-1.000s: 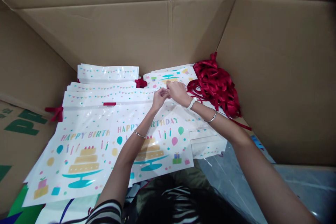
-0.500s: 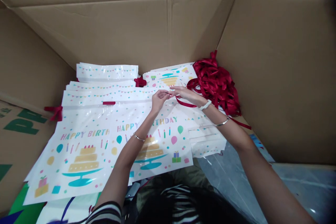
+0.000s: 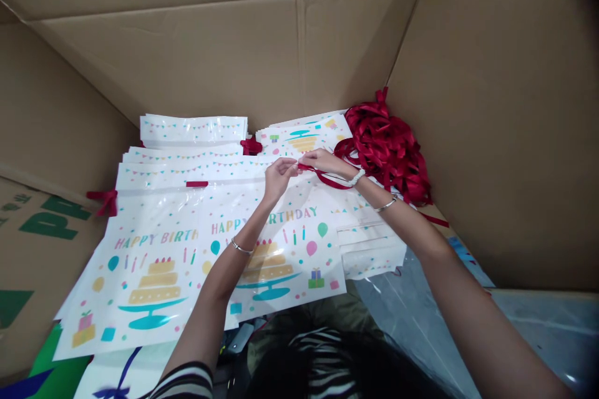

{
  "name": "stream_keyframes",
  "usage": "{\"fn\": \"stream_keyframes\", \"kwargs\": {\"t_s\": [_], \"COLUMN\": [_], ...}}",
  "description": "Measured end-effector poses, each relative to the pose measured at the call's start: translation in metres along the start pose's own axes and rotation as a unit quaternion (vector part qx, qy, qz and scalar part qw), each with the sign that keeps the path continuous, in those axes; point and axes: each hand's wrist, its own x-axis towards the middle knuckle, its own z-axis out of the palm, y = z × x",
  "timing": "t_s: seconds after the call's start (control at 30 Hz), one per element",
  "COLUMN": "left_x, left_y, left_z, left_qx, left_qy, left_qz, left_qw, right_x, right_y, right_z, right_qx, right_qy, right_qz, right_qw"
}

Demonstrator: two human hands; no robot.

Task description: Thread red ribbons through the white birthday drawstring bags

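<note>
Closest to the camera, a length of red satin ribbon is pinched by the right hand and the left hand, their fingertips almost meeting on it. A beaded bracelet is worn on the right wrist. Beneath the hands, white plastic birthday bags printed with cakes and "HAPPY BIRTHDAY" are laid overlapping, with further stacks beyond them. A tangled heap of red ribbon is piled at upper right, against the cardboard box wall rising behind.
</note>
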Motion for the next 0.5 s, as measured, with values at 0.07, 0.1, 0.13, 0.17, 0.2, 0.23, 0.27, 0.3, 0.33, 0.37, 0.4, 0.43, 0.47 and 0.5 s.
{"fn": "stream_keyframes", "kwargs": {"t_s": [0.07, 0.1, 0.13, 0.17, 0.2, 0.23, 0.27, 0.3, 0.33, 0.37, 0.4, 0.43, 0.47, 0.5], "left_x": [-0.001, -0.002, -0.002, -0.002, -0.001, 0.000, 0.001, 0.002, 0.003, 0.004, 0.005, 0.005, 0.006, 0.006], "left_y": [0.003, 0.003, 0.003, 0.002, 0.001, -0.001, -0.002, -0.004, -0.006, -0.008, -0.009, -0.011, -0.012, -0.013], "left_z": [-0.001, -0.001, -0.002, -0.002, -0.002, -0.002, -0.002, -0.002, -0.001, -0.001, -0.001, 0.000, 0.001, 0.002], "left_qx": [0.007, 0.010, 0.011, 0.012, 0.014, 0.016, 0.020, 0.026, 0.032, 0.039, 0.045, 0.049, 0.051, 0.051], "left_qy": [0.001, 0.002, 0.005, 0.008, 0.013, 0.019, 0.025, 0.031, 0.034, 0.036, 0.037, 0.037, 0.037, 0.037], "left_qz": [0.001, -0.001, -0.004, -0.008, -0.012, -0.017, -0.023, -0.028, -0.031, -0.034, -0.034, -0.032, -0.030, -0.027], "left_qw": [1.000, 1.000, 1.000, 1.000, 1.000, 1.000, 0.999, 0.999, 0.998, 0.998, 0.998, 0.998, 0.998, 0.998], "right_x": [0.002, 0.002, 0.002, 0.001, 0.001, 0.000, -0.001, -0.001, -0.002, -0.003, -0.003, -0.004, -0.004, -0.004], "right_y": [0.002, 0.004, 0.005, 0.007, 0.008, 0.010, 0.012, 0.013, 0.014, 0.016, 0.018, 0.019, 0.021, 0.023], "right_z": [0.003, 0.004, 0.006, 0.007, 0.008, 0.008, 0.008, 0.008, 0.007, 0.007, 0.006, 0.006, 0.005, 0.005], "right_qx": [0.005, 0.009, 0.013, 0.018, 0.024, 0.029, 0.035, 0.042, 0.047, 0.053, 0.059, 0.065, 0.070, 0.074], "right_qy": [-0.006, -0.005, -0.005, -0.005, -0.004, -0.004, -0.004, -0.004, -0.005, -0.005, -0.005, -0.004, -0.003, -0.003], "right_qz": [-0.003, -0.005, -0.007, -0.010, -0.012, -0.014, -0.016, -0.016, -0.017, -0.017, -0.018, -0.018, -0.019, -0.020], "right_qw": [1.000, 1.000, 1.000, 1.000, 1.000, 0.999, 0.999, 0.999, 0.999, 0.998, 0.998, 0.998, 0.997, 0.997]}}
